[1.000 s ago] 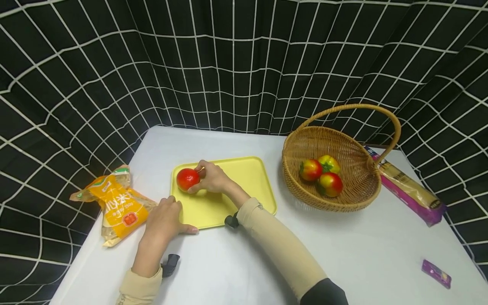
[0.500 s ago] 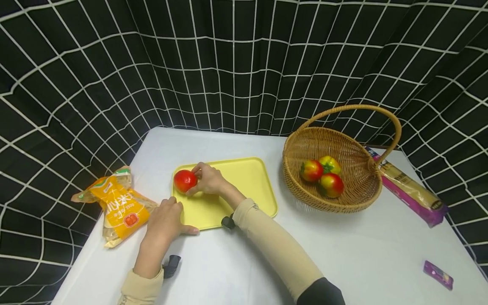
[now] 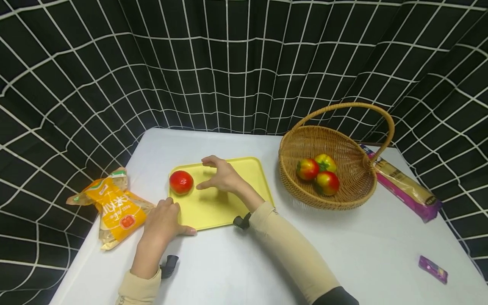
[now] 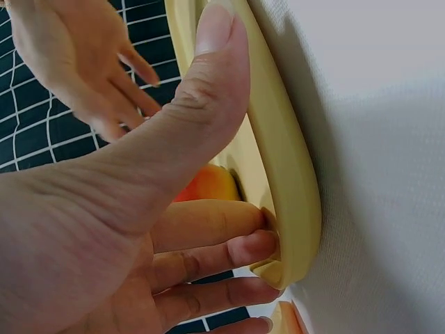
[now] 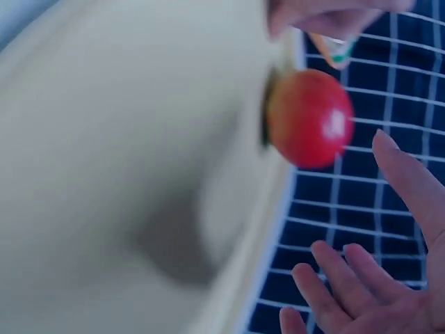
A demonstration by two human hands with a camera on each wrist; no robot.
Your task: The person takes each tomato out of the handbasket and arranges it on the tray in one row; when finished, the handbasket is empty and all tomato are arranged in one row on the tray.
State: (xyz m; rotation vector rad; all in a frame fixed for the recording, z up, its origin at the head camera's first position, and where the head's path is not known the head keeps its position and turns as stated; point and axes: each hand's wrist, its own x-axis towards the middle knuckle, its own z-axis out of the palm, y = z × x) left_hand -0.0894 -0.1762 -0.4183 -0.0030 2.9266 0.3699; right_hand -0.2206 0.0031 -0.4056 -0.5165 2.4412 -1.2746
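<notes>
A round red fruit (image 3: pixel 181 182), resembling an apple with an orange-yellow underside, rests near the left end of a yellow tray (image 3: pixel 213 212). My right hand (image 3: pixel 225 176) hovers over the tray just right of the fruit, its thumb and fingers spread and holding nothing. In the right wrist view, a visible gap separates the fruit (image 5: pixel 311 118) from the extended fingers (image 5: pixel 348 278). My left hand (image 3: pixel 164 220) rests at the tray's near-left corner, thumb along the front rim. The left wrist view shows its nearly straight fingers (image 4: pixel 215 223) touching the tray's side.
A wicker basket (image 3: pixel 289 186) with several red and yellow fruits or peppers (image 3: pixel 328 183) stands right of the tray. An orange food bag (image 3: pixel 118 212) lies by my left hand. A long purple-and-gold packet (image 3: pixel 408 186) and a small purple packet (image 3: pixel 433 269) lie to the right.
My right hand has let go of the red fruit, spread its fingers and drawn back to the right. The fruit sits slightly further left. My left hand stays at the tray corner.
</notes>
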